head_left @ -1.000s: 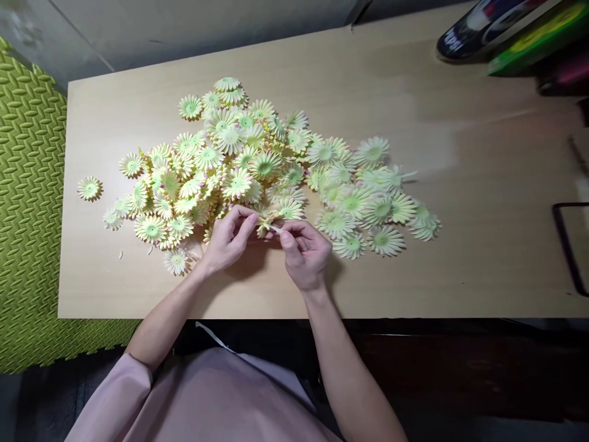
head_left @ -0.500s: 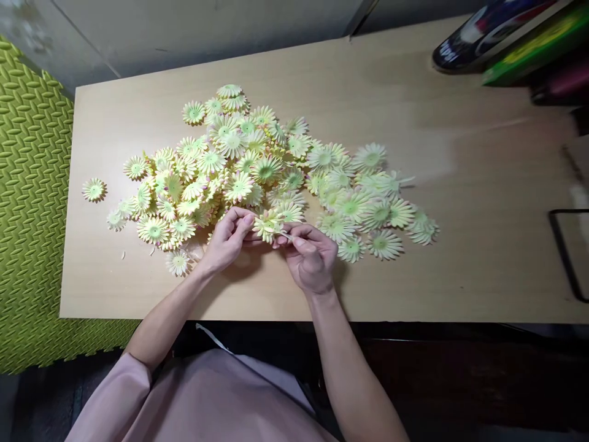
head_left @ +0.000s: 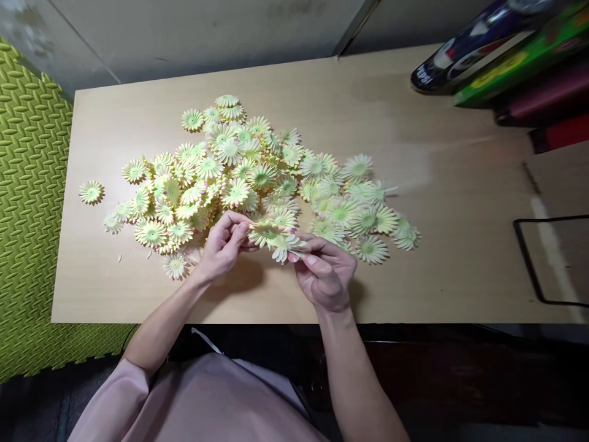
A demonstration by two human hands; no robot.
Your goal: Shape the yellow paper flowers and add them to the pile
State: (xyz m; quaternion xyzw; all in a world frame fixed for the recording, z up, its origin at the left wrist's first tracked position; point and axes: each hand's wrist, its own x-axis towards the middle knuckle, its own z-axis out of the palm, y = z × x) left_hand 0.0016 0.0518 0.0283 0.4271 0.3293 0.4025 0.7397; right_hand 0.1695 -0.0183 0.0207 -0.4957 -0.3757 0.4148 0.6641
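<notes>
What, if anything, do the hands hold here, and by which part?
One pale yellow flower, held by both hands: fingers of the left hand pinch its left edge, and those of the right hand pinch its right petals.

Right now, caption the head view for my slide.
Left hand and right hand pinch a pale flower beside the flower pile on a wooden table.

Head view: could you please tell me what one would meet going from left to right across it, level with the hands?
From the left: green foam mat → lone flower → left hand → held flower → right hand → black frame.
</notes>
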